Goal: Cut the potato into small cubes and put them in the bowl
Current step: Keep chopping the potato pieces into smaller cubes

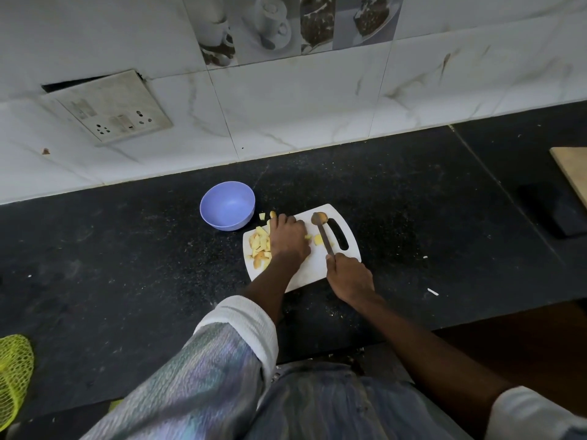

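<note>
A white cutting board (317, 271) lies on the black counter. Several yellow potato pieces (260, 246) are heaped on its left part, and two small pieces (266, 215) lie off the board near the bowl. My left hand (289, 238) rests palm down on the board over the pile's right side, and I cannot tell whether it holds anything. My right hand (349, 277) grips the handle of a knife (324, 235), whose blade points away across the board. A brown potato end (320, 218) sits at the blade's tip. Single cubes (318, 239) lie beside the blade. The purple bowl (227, 205) stands empty, up and left of the board.
A tiled wall with a socket plate (108, 108) rises behind the counter. A wooden board's corner (571, 173) and a dark flat object (552, 214) sit at the far right. A yellow-green mesh bag (14, 376) lies at the lower left. The counter's front edge runs near my body.
</note>
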